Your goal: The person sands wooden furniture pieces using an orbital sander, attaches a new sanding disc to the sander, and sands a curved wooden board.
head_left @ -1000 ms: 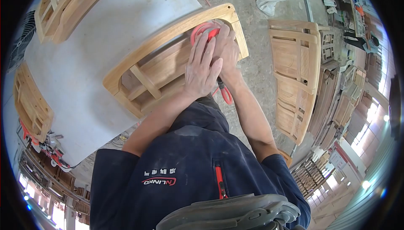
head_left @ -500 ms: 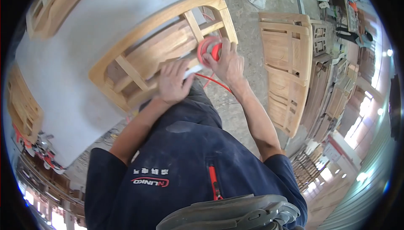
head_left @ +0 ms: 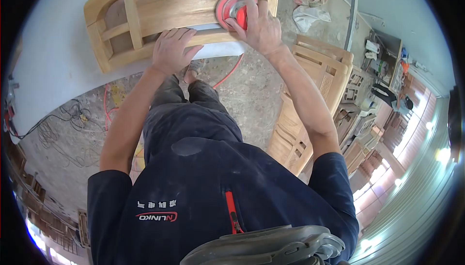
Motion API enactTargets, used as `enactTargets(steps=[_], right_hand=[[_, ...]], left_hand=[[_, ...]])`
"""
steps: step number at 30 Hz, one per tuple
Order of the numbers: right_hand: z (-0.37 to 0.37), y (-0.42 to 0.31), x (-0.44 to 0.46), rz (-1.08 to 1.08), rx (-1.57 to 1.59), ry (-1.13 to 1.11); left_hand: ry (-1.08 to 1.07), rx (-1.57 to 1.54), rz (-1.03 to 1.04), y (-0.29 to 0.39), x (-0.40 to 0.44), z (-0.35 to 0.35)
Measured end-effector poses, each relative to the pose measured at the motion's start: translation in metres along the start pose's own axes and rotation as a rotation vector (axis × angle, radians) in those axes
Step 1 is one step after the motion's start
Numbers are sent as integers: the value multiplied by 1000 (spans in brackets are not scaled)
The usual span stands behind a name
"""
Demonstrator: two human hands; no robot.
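Note:
A curved wooden furniture frame with slats and a central panel lies on the pale work surface. My right hand is wrapped round a red round sander, whose disc sits over the frame's right part, near a short upright. The disc's contact with the wood is hidden from above. On the near rail, left of the sander, my left hand grips the wood, fingers over the top and thumb on the near side.
A red hose runs down by my legs. Carved wooden panels stand to the right. Dark cables tangle on the floor at left. A white bag lies at the upper right; another person is farther off.
The view has shifted, so the frame appears higher and more level. The sander now shows farther left along the frame's right part. My left hand stays on the near rail, its fingers closer together.

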State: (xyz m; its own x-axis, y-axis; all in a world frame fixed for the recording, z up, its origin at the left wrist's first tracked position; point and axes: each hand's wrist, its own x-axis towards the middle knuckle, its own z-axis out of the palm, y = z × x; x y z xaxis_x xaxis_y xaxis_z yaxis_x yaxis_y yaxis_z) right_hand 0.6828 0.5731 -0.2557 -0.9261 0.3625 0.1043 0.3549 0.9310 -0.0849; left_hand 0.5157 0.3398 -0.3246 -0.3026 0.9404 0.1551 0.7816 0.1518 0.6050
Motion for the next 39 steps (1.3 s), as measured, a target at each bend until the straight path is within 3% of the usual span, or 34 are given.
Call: enactTargets(steps=[5, 7, 11, 13, 21, 28, 32, 39], right_hand=[[5, 7, 23, 2, -3, 102], [-3, 7, 31, 261, 4, -55], [-5, -17, 5, 353, 115, 17], [-15, -40, -16, 417, 230, -139], [-24, -82, -36, 749, 433, 16], [-23, -44, 11, 948, 342, 31], [-21, -51, 20, 906, 308, -25], [-31, -82, 13, 921, 292, -94]], left_hand=[[54, -28, 19, 5, -4, 2], [134, -29, 6, 6, -5, 5], [112, 50, 17, 11, -9, -8], [120, -8, -26, 13, -12, -20], [46, 30, -48, 19, 4, -43], [-116, 195, 136, 9, 43, -40], [-270, 257, 227, -9, 49, -45], [-467, 211, 188, -33, 9, -82]])
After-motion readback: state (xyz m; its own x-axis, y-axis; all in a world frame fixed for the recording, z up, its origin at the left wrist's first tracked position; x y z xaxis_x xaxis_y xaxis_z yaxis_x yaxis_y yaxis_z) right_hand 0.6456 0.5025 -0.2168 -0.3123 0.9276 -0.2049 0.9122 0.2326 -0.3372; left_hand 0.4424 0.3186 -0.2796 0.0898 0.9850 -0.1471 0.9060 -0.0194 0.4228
